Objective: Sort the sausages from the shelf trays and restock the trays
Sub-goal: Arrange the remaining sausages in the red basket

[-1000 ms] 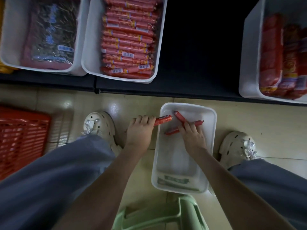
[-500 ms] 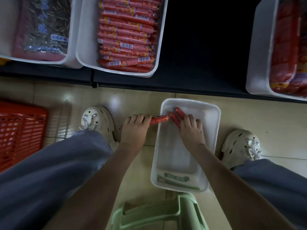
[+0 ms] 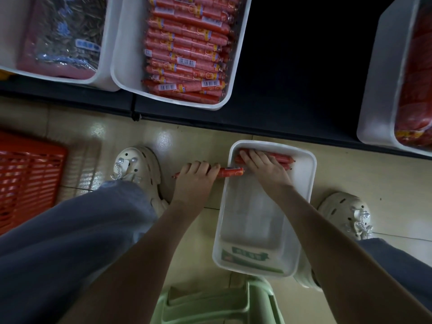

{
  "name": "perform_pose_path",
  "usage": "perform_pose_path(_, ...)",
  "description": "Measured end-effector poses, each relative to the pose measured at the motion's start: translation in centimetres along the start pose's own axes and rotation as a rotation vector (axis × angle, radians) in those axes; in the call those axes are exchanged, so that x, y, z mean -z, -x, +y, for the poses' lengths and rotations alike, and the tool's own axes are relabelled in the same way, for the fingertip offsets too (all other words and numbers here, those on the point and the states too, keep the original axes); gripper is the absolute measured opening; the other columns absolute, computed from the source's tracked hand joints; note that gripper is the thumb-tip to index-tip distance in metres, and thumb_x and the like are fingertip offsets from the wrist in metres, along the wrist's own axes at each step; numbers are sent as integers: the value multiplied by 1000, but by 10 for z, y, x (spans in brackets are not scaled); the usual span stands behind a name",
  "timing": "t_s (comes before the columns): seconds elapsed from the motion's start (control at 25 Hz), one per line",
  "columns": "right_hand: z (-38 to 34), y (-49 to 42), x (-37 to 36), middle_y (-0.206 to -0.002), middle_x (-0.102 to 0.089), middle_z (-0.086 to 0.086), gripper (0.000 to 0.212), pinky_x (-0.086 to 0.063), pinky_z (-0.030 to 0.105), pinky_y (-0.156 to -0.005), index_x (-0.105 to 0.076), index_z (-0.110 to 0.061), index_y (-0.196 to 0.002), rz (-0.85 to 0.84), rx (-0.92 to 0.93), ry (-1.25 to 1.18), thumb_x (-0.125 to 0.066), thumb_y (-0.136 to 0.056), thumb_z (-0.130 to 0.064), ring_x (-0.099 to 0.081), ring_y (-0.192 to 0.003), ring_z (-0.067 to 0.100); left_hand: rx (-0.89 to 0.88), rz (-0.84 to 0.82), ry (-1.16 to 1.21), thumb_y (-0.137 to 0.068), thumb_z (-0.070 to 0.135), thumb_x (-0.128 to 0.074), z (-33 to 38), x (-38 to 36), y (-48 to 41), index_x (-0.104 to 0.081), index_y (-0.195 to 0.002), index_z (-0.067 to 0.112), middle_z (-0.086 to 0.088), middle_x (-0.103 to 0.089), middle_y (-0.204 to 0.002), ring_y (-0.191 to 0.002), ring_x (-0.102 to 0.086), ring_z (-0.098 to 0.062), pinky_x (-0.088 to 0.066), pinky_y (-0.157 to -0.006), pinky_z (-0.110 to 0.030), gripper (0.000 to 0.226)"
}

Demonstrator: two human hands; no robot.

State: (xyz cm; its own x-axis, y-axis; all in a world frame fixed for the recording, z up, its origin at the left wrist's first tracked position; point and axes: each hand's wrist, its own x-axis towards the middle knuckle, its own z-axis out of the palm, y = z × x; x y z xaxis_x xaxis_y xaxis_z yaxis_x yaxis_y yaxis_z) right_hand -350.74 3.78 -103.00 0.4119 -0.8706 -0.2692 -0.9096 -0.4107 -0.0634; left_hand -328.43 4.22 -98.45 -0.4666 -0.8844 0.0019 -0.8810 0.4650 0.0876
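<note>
presently: one red sausage (image 3: 230, 172), long axis left-to-right, right end poking over the left rim of the white floor tray (image 3: 309, 183); left hand (image 3: 195, 181) has fingers curled round its other half. stacked sausages (image 3: 280, 158) at the tray's far end, lying the same way (parallel to the far wall); right hand (image 3: 264, 169) rests on them, fingers fairly straight, pressing. shelf tray (image 3: 126, 66) beyond, packed with labelled sausages (image 3: 184, 50), also crosswise. red basket (image 3: 25, 174) far left; green stool (image 3: 210, 305) nearest.
</note>
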Motion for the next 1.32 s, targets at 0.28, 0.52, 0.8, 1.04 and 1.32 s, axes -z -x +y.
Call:
perform_pose_path(0.28,-8,31,33,-117,-57,11,55,-45,39,-91,-44,-11,-133,166,-64,-419,-50,-79,-18,-52,-104,27,-89,36,51,-78,9,-42,27,7,-6,-73,-90,12,-3,-63,-73,-67,-62,-22,-50,-64,-30,33)
perform_pose_path(0.52,-22,49,13,-86,-64,10,24,-53,35,-63,-62,-4,-105,191,-88,-279,-54,-88,-19,-61,-74,28,-85,-22,6,-68,10,-70,42,1,-11,-62,-119,9,-7,-63,-107,-99,-58,-25,-38,-91,-37,52)
perform_pose_path(0.8,2,75,3,-84,-61,15,39,-51,40,-64,-61,1,-98,-84,-421,-120,-76,-62,5,-60,-74,34,15,-321,-35,-77,47,-68,49,-20,-2,-3,-151,16,-11,0,-158,-146,-9,-26,3,-117,-43,103)
perform_pose_path(1.04,-22,20,-18,-133,-53,20,59,-44,48,-100,-48,-7,-136,-130,-189,-79,-56,-78,-10,-54,-121,36,19,-225,-7,-69,38,-73,43,-26,4,-30,-148,12,-13,-30,-153,-139,-33,-26,-30,-113,-44,93)
perform_pose_path(1.32,-12,7,28,-159,-11,9,64,-8,37,-118,-3,-11,-152,-168,-286,-167,-35,-97,-13,-12,-146,24,102,-420,38,-89,39,-56,44,-6,-3,-1,-151,15,-16,-7,-158,-146,-14,-30,-5,-116,-44,86)
